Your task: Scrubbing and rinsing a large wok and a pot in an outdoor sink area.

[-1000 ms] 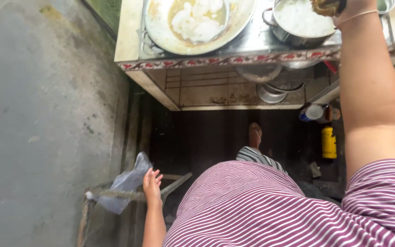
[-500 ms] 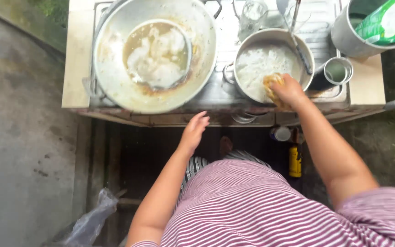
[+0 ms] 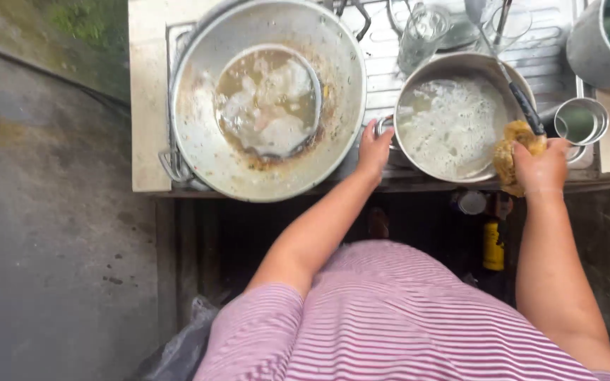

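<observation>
Beside the wok (image 3: pixel 199 141), left hand (image 3: pixel 374 149) seemingly grips the pot (image 3: pixel 460 169) rim; right hand (image 3: pixel 541 169) clutches a sponge (image 3: pixel 513 144).

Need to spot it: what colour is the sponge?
Yellow-brown sponge, in the right hand; head view.

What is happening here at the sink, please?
A person in a striped shirt stands at a metal sink. The left hand grips the handle side of a pot full of foamy water. The right hand holds a yellow sponge at the pot's rim. Beside it sits a large dirty wok with murky water.
</observation>
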